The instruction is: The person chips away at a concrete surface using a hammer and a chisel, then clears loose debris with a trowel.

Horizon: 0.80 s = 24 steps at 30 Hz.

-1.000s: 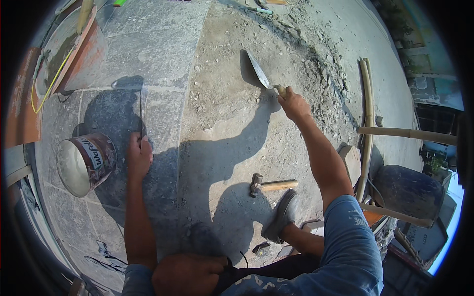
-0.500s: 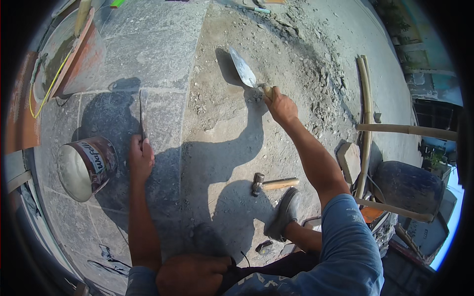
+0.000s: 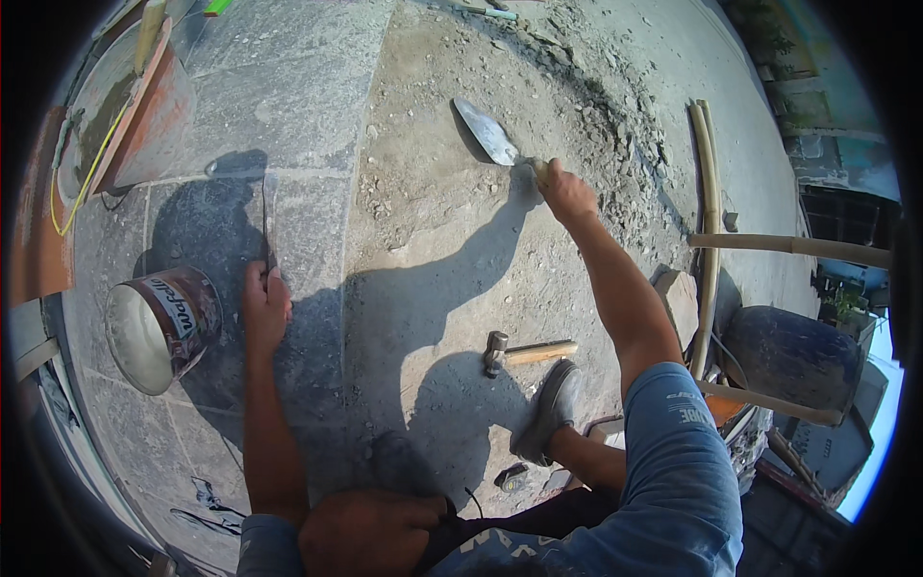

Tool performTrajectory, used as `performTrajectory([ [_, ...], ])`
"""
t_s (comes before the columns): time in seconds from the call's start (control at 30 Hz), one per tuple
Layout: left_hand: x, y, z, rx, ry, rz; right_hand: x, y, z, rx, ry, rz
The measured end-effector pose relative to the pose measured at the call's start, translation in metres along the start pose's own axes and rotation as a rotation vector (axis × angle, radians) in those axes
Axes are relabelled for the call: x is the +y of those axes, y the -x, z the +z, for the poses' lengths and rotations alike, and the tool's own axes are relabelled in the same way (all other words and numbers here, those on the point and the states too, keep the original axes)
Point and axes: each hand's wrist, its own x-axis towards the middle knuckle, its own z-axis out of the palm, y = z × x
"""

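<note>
My right hand (image 3: 569, 194) is closed around the handle of a pointed trowel (image 3: 487, 133). Its metal blade is low over the sandy, rubble-strewn ground (image 3: 433, 178), tip toward the far left; I cannot tell whether it touches. Over the grey paving tiles (image 3: 308, 231), my left hand (image 3: 266, 306) is closed on a thin, dark, narrow strip (image 3: 269, 221) that points away from me. What it is does not show clearly. Just left of that hand a brown printed bucket (image 3: 183, 313) lies tipped, its pale round end facing left.
A hammer (image 3: 529, 353) lies near my shoe (image 3: 556, 412). Far left stands a reddish mortar basin (image 3: 154, 120) with a wooden-handled tool. Bamboo poles (image 3: 709, 202), a stone slab (image 3: 677, 306) and a dark blue drum (image 3: 793, 361) are on the right. Broken rubble (image 3: 615, 125) lies beyond the trowel.
The trowel has moved to the right and turned, its blade now closer to its shadow. My left hand stays by the bucket; the whole view has shifted slightly.
</note>
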Motion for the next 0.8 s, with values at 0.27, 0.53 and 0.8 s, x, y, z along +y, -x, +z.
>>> performTrajectory([
  [0.27, 0.004, -0.003, -0.005, 0.037, -0.018, -0.023, -0.045, 0.036, -0.038, 0.027, -0.224, -0.077],
  [0.53, 0.01, -0.002, 0.002, 0.017, -0.025, -0.025, -0.062, -0.023, -0.052, -0.141, 0.112, -0.163],
  [0.8, -0.001, -0.009, -0.001, -0.005, -0.007, 0.006, -0.063, 0.02, -0.041, -0.175, 0.01, -0.093],
])
